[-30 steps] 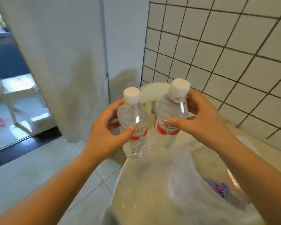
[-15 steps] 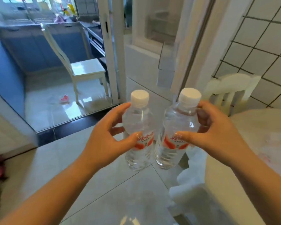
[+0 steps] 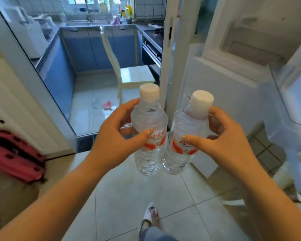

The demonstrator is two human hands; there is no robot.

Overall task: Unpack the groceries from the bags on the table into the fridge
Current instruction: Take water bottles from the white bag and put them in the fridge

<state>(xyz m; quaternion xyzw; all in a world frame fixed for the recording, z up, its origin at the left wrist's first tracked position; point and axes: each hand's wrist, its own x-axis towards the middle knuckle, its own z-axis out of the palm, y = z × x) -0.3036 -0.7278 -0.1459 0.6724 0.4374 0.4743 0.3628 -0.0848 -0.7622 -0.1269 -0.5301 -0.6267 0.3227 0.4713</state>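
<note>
I hold two clear water bottles with white caps and red labels side by side, upright over the floor. My left hand grips the left bottle around its middle. My right hand grips the right bottle, which tilts a little to the right. The white fridge stands just behind and to the right of the bottles, and its open door with clear shelves is at the far right. The table and bags are out of view.
A doorway on the left leads into a kitchen with blue cabinets and a white chair. A red suitcase lies at the left wall. My slippered foot is on the pale tiled floor below.
My view has swung left, away from the table and tiled wall, to the kitchen doorway and the fridge. Both hands keep the same grip on the bottles.
</note>
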